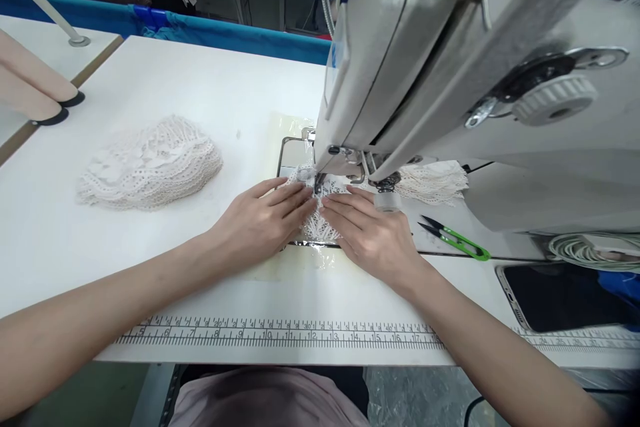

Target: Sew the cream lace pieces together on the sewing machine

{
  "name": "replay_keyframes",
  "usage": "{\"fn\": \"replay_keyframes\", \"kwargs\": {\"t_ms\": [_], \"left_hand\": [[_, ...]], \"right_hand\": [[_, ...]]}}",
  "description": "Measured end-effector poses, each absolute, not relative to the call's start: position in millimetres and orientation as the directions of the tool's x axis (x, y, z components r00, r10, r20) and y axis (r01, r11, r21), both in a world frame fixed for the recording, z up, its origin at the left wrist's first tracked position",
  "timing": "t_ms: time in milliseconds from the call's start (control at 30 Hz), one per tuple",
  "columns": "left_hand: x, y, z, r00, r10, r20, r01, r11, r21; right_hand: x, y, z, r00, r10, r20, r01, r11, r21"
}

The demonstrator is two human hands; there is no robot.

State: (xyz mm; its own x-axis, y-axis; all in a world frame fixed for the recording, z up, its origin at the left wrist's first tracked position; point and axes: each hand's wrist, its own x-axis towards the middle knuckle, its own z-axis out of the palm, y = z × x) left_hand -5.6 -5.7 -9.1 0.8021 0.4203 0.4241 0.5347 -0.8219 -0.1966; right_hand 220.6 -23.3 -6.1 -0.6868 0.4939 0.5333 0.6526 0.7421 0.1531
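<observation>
A piece of white lace (321, 223) lies under the presser foot (320, 180) of a sewing machine (380, 60). My left hand (265, 217) rests flat on the lace's left side, fingers stretched toward the needle area. From the right, my right hand (373, 227) presses on the lace with its fingers laid out, close to the foot. The fingertips of both hands nearly meet just in front of the foot. Part of the lace is hidden beneath the fingers and the machine head.
A stack of white lace (150, 163) sits on the left of the table. More lace (433, 181) lies behind my right hand. Green thread snips (455, 238), a phone (565, 295) and coiled cord (595, 248) are at right. A ruler strip (290, 333) runs along the front edge.
</observation>
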Motion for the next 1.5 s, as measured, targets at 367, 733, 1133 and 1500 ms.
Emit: {"fn": "replay_keyframes", "kwargs": {"t_ms": [367,733,1133,1500], "left_hand": [[-9,-7,-6,0.824,0.377,0.424,0.486,-0.854,-0.186],[-7,-14,-6,0.801,0.401,0.444,0.512,-0.843,-0.163],[-3,-12,-4,0.803,0.4,0.442,0.513,-0.842,-0.168],[-5,-10,-7,0.759,0.463,0.458,0.568,-0.814,-0.118]], "right_hand": [[220,-32,-12,-0.718,0.452,0.529,0.601,0.786,0.144],[219,-30,-9,-0.699,0.486,0.524,0.636,0.757,0.146],[218,-28,-10,-0.666,0.54,0.515,0.688,0.712,0.144],[215,-27,-11,-0.623,0.601,0.5,0.743,0.654,0.14]]}}
